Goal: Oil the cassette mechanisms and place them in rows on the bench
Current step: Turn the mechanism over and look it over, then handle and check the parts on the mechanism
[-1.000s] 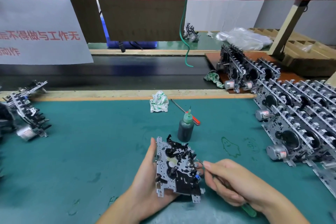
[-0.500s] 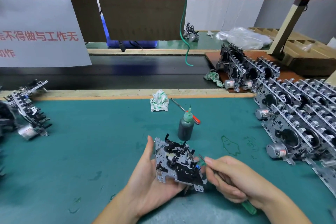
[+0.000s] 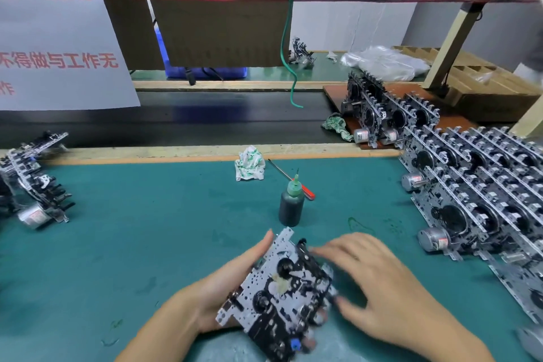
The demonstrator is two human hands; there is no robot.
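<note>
I hold one cassette mechanism (image 3: 282,291), a perforated metal plate with black parts, tilted above the green mat near the front edge. My left hand (image 3: 217,288) cradles it from below and the left, thumb along its upper left edge. My right hand (image 3: 382,288) is motion-blurred at its right side, fingers on the top right corner and thumb at the right edge, gripping it. No tool shows in that hand. A dark oil bottle (image 3: 291,209) with a green nozzle stands upright just beyond the mechanism. Rows of mechanisms (image 3: 484,200) stand on the right.
A red-handled screwdriver (image 3: 293,181) and a crumpled white rag (image 3: 249,164) lie behind the bottle. More mechanisms (image 3: 35,185) are piled at the left edge, others stand on a brown board (image 3: 335,91) at the back right, beside a green rag (image 3: 336,125).
The mechanism has been turned and tilted, its plate face now up. My right hand, which held a thin tool against it, has moved onto its right edge, and the tool is out of sight.
</note>
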